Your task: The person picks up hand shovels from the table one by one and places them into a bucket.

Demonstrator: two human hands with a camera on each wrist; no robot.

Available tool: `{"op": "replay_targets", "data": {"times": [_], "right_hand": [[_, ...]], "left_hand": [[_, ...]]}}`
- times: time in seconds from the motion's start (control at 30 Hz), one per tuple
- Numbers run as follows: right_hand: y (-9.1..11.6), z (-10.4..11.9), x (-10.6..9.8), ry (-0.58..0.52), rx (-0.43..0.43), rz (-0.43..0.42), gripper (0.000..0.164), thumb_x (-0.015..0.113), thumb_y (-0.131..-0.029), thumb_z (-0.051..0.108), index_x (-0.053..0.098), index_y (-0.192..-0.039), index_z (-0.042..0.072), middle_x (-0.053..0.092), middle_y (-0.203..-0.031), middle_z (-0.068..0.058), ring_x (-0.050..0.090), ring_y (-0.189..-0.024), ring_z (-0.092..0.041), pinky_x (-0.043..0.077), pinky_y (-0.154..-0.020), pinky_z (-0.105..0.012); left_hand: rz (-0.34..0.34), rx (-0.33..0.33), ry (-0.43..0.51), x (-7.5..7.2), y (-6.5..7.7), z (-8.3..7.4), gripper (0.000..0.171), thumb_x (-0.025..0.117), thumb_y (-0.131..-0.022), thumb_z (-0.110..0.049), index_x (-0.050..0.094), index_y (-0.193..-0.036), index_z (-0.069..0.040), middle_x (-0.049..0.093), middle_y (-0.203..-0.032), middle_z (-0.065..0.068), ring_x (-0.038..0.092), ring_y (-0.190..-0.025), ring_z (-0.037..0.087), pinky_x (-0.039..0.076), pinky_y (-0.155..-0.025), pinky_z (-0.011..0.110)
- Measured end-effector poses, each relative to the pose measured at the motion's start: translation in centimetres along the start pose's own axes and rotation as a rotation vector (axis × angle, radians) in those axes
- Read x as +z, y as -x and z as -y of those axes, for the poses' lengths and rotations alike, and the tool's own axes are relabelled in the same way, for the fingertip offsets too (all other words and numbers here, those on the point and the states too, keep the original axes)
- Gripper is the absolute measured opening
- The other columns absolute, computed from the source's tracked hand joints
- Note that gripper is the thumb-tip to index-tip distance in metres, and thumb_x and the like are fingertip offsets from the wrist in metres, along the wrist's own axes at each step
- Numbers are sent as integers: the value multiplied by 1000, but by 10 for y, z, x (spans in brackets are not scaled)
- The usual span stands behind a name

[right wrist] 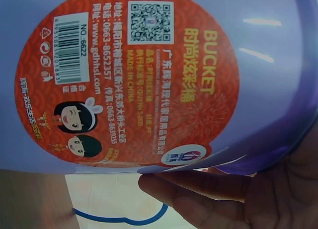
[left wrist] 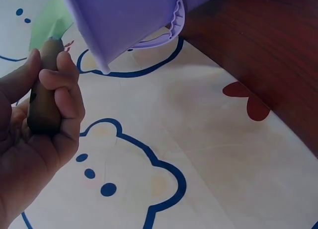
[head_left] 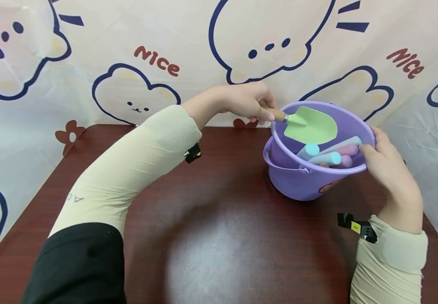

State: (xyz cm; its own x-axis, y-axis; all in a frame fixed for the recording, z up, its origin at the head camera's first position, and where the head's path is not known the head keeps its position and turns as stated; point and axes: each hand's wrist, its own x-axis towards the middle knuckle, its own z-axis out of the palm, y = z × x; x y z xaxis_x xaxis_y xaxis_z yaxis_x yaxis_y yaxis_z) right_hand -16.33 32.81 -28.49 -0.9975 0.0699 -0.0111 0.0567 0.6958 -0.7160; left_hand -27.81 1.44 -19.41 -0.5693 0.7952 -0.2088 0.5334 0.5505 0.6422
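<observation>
A purple bucket (head_left: 295, 181) stands tilted on the right part of the table, its handle hanging on the left side. My right hand (head_left: 391, 169) grips its rim, with the thumb over the edge and the fingers along the outer wall. My left hand (head_left: 247, 101) holds a small trowel by its wooden handle (left wrist: 45, 90). The trowel's light green blade (head_left: 312, 126) is over the bucket's mouth. Several blue and pink rods (head_left: 331, 158) lie inside the bucket, their lower ends hidden. In the right wrist view a red label (right wrist: 134, 80) shows on the bucket's wall.
The dark red-brown table (head_left: 204, 236) spreads out in front of me. A pale cloth backdrop (head_left: 188, 33) printed with cartoon bears rises behind it and along both sides. Small black cameras (head_left: 357, 228) are strapped at both wrists over cream sleeves.
</observation>
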Motion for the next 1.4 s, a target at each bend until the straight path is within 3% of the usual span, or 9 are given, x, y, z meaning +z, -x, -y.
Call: {"op": "replay_targets", "data": {"times": [0.3,0.47,0.63,0.87,1.0,1.17,1.27,1.4], "right_hand": [[0,0,-1,5,-3,2,63,23,-104,22,-1,-155,-7,16,-152,-42,21,-135,-60,14,-112,-74],[-1,0,0,10,-15,6,63,24,-104,22,-1,-155,-7,16,-153,-42,20,-138,-60,13,-113,-73],[-2,-1,0,9,-19,7,64,24,-104,22,-2,-155,-6,14,-154,-41,18,-139,-61,11,-114,-72],[0,-2,0,-18,-6,20,64,23,-104,23,-5,-156,-3,12,-155,-40,21,-135,-62,14,-109,-77],[-1,-1,0,-6,-12,18,64,23,-104,22,-4,-155,-5,13,-154,-42,21,-135,-61,13,-110,-76],[-2,1,-2,20,-18,6,63,23,-104,21,-2,-155,-7,15,-152,-43,20,-136,-61,12,-112,-74],[-1,0,-2,22,-17,8,63,23,-104,21,-2,-155,-6,15,-153,-43,19,-137,-62,12,-112,-74],[0,-1,0,6,-17,14,63,23,-104,22,-2,-155,-5,14,-153,-42,21,-135,-61,13,-110,-76]], "left_hand": [[24,33,-167,-1,-15,-16,21,56,-101,-15,70,-104,0,59,-77,3,45,-58,7,40,-59,18],[31,27,-186,2,-22,-20,20,58,-100,-15,70,-92,-2,59,-70,0,43,-54,5,40,-59,17],[0,13,-284,10,-30,-24,22,61,-99,-17,69,-81,-8,57,-67,-4,45,-56,5,39,-60,18],[-26,26,-405,28,-40,-29,37,63,-97,-19,50,-63,-13,39,-53,-9,36,-53,4,30,-53,18],[-30,-8,-439,35,-42,-31,34,61,-99,-21,45,-71,-13,39,-64,-5,39,-63,7,34,-58,18],[-28,-41,-524,40,-43,-36,19,54,-103,-26,54,-97,-8,54,-88,-2,51,-86,10,43,-76,20],[-19,-57,-613,43,-43,-39,28,51,-104,-30,54,-119,-7,58,-107,0,55,-101,11,44,-87,21],[-19,-64,-671,47,-44,-40,34,49,-104,-32,53,-128,-8,58,-116,3,54,-107,13,45,-93,23]]}}
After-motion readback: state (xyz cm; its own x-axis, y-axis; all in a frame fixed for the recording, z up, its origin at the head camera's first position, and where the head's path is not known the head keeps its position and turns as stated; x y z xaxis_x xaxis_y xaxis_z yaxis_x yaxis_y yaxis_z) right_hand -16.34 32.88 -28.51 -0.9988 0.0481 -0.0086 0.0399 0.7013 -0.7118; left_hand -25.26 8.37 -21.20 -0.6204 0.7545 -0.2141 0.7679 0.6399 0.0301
